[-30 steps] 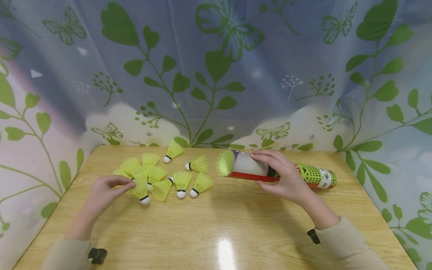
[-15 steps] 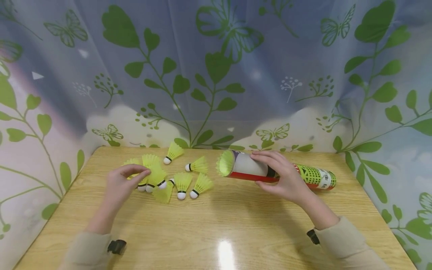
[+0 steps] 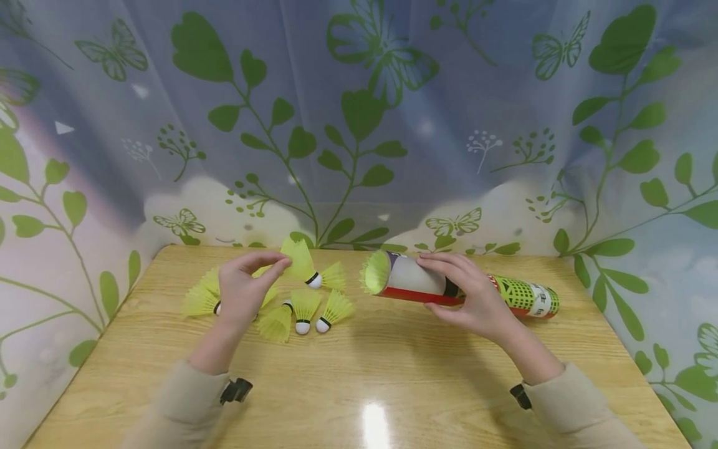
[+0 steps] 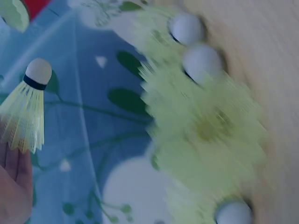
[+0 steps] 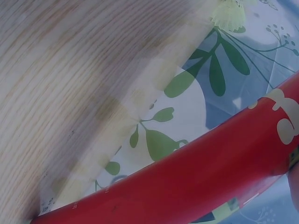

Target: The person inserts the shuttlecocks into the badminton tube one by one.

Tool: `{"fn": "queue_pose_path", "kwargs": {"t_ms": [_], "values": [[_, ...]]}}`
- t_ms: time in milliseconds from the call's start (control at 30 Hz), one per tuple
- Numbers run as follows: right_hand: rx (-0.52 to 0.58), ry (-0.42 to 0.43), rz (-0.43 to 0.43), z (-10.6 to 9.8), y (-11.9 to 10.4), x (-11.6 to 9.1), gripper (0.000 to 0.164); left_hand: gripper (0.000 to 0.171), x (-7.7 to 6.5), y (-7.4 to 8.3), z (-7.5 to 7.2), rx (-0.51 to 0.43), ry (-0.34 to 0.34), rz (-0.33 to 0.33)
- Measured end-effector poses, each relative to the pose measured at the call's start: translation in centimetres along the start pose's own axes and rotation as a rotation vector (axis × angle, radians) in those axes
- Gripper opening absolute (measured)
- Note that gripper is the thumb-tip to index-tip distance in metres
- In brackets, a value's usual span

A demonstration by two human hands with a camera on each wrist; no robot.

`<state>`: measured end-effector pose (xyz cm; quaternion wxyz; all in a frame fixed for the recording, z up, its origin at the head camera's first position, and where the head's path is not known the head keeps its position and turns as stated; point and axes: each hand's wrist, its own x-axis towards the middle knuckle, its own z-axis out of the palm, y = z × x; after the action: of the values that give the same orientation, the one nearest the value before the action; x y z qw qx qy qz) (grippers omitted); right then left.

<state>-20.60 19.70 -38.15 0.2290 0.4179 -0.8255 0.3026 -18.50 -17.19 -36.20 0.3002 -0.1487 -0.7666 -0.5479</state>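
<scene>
My left hand (image 3: 247,290) pinches a yellow shuttlecock (image 3: 299,260) by the edge of its skirt, thumb against fingers. Its white cork points right and down in the head view; the left wrist view shows the same shuttlecock (image 4: 28,107) raised above the others. With fingers and thumb around it, my right hand (image 3: 473,296) grips a long printed tube (image 3: 415,277), its left end tilted up. The skirt of another shuttlecock (image 3: 374,272) fills the tube's mouth. The right wrist view shows the tube's red side (image 5: 177,186).
Loose shuttlecocks lie left of the tube: one (image 3: 335,308) beside another (image 3: 305,305), one on its side (image 3: 277,322), and a cluster (image 3: 203,296) partly behind my left hand. A patterned curtain (image 3: 359,156) hangs at the back edge of the wooden table (image 3: 348,386).
My left hand has lifted a shuttlecock from the left cluster and carried it right, toward the tube. The right hand and tube have stayed in place.
</scene>
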Motion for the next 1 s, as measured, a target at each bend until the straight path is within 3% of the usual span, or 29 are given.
{"fn": "queue_pose_path", "kwargs": {"t_ms": [200,533,700,1000], "values": [[-0.003,-0.002,-0.016,0.1,0.0,0.0,0.071,0.008,0.6,-0.3,2.1,-0.156,0.047,0.032],[-0.024,-0.004,0.012,0.1,0.0,0.1,0.071,0.009,0.8,2.0,4.9,-0.277,0.058,0.054],[-0.033,-0.001,0.024,0.1,-0.1,0.1,0.071,0.007,0.6,2.9,6.4,-0.308,0.061,0.062],[-0.016,0.014,0.035,0.2,-0.1,0.1,0.071,0.006,-0.2,6.1,8.2,-0.294,0.040,-0.016]]}}
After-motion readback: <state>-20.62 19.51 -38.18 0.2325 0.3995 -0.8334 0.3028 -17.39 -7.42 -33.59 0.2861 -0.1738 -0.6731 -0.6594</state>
